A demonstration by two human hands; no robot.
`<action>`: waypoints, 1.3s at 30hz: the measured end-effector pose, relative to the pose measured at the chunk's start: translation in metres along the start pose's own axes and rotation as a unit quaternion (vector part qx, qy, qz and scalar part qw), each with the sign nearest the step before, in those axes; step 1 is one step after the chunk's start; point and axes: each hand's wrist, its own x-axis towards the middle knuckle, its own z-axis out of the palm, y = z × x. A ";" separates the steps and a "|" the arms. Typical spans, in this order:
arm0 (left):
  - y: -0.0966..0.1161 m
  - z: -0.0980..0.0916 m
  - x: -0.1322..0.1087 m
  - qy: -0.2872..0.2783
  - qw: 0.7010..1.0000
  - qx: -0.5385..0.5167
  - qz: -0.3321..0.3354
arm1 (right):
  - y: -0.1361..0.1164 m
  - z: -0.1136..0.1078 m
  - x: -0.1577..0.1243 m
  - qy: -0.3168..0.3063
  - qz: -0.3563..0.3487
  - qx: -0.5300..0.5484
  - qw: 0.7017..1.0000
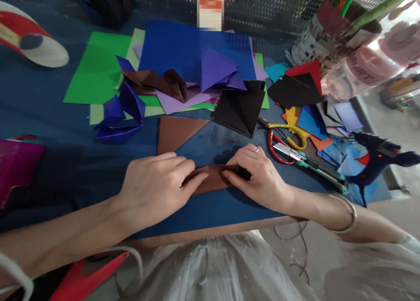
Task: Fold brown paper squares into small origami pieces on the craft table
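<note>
Near the table's front edge, a folded strip of brown paper (214, 179) lies between both hands. My left hand (160, 185) is closed on its left end, thumb along the near face. My right hand (262, 178), with a ring on one finger, pinches the right end; a black patch shows beside its thumb. Just beyond the left fingers rests a brown paper triangle (179, 132), partly hidden by that hand. A black folded paper piece (241, 110) lies past the right hand. The far side of the brown strip is hidden by my fingers.
Scissors (290, 139) and a box cutter (311, 167) lie right of my right hand, near a glue gun (377, 156) with a red light. Blue folded paper (121, 115), a brown folded piece (157, 82) and coloured sheets (98, 69) lie behind. A plastic bottle (364, 69) stands back right.
</note>
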 end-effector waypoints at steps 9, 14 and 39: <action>0.000 -0.003 0.000 -0.007 1.000 0.004 -0.003 | -0.001 0.000 0.002 -0.011 0.002 -0.027 1.000; 0.002 -0.010 0.001 0.012 0.994 0.092 0.053 | 0.000 0.001 0.001 -0.014 0.001 -0.028 1.000; 0.013 0.008 -0.017 0.053 0.949 0.017 0.309 | -0.007 0.006 -0.008 0.010 -0.145 -0.068 0.987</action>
